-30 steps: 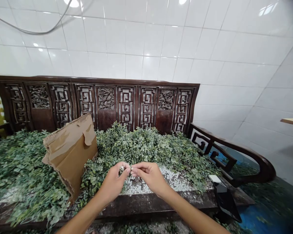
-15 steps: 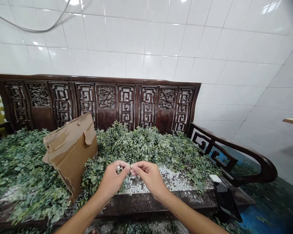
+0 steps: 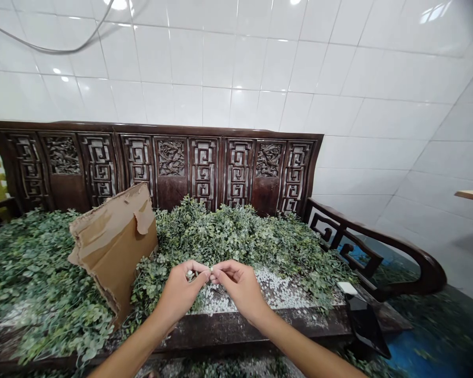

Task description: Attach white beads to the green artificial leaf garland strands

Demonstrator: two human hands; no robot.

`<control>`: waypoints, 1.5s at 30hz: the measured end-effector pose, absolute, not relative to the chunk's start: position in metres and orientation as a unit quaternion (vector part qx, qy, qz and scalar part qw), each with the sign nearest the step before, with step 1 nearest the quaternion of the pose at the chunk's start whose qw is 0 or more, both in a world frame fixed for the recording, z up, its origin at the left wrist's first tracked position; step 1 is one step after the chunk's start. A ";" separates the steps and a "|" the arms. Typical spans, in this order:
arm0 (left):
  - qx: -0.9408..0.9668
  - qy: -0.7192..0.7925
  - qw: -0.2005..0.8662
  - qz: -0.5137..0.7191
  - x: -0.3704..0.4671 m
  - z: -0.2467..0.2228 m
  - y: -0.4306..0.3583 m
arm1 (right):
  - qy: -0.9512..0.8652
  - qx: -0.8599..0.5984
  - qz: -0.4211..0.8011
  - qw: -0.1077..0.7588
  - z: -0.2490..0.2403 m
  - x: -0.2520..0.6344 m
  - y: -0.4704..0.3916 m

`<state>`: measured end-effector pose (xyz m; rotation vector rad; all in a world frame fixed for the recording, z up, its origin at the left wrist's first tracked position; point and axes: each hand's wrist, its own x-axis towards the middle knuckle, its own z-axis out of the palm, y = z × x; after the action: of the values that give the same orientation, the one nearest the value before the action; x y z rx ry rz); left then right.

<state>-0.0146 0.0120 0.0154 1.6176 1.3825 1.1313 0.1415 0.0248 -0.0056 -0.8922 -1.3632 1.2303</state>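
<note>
Centrally in the head view, the person's two bare hands meet at the near side of the scene, fingertip to fingertip. The left hand point(image 3: 181, 289) is closed in a pinch, thumb against bent fingers, and the right hand point(image 3: 242, 287) mirrors it; between the tips they grip a tiny pale piece point(image 3: 212, 270), mostly covered by the fingers and too small to make out fully. A whitish speck shows in the loop of the left thumb and forefinger; whether that hand holds it or it lies beyond cannot be told.

Below and beyond the hands stretches a dark wooden worktop point(image 3: 228, 331), its near edge bare. Small white bits point(image 3: 284, 291) lie scattered over it, just beyond and to the right of the hands. Leafy green sprigs point(image 3: 228, 231) are heaped along the far side and spread across the left. Among them, left of the hands, a torn cardboard piece point(image 3: 122, 252) stands tilted.

At the far side rises a carved backrest point(image 3: 262, 197), with white wall tiles point(image 3: 260, 63) behind it. On the right, a curved armrest point(image 3: 418, 257) closes the end; near it sit a small white block point(image 3: 347, 288) and a glossy black object point(image 3: 366, 325).
</note>
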 end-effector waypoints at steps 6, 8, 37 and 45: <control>0.610 0.548 0.346 0.456 -0.011 0.014 0.011 | -0.575 -0.369 0.496 0.535 -0.007 0.139 0.024; 0.597 0.557 0.342 0.464 -0.009 0.013 0.012 | -0.577 -0.368 0.490 0.540 -0.008 0.138 0.024; 0.566 0.532 0.372 0.509 -0.012 0.001 0.023 | -0.670 -0.391 0.374 0.509 -0.020 0.143 0.038; 0.476 0.556 0.453 0.508 -0.018 0.001 0.024 | -0.840 -0.504 0.162 0.118 -0.097 0.179 0.065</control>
<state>-0.0184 0.0240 0.0014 1.1745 1.3736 1.2551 0.1787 0.0647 -0.0972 -1.4742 -2.4580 0.4729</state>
